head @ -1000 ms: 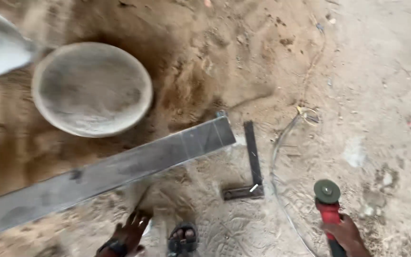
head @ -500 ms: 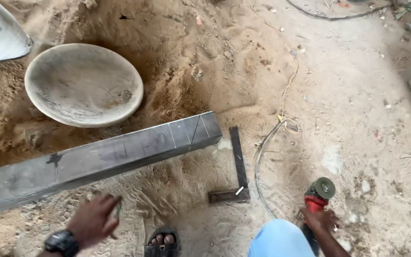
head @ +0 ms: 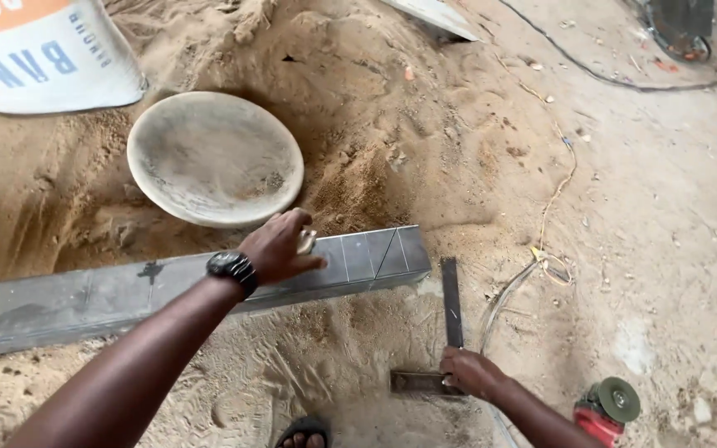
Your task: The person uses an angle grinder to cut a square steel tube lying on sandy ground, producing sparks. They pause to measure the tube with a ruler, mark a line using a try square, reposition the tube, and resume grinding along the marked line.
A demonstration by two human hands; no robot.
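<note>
nearby, left hand pinches chalk on steel tube; right hand grips square.

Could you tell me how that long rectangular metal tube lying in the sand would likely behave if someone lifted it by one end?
The metal tube looks rigid and straight, so it should lift without sagging. Its length suggests it is fairly heavy and end-heavy when raised by the end that the left hand touches. Its flat faces rest in sand, so it probably would not roll.
</note>
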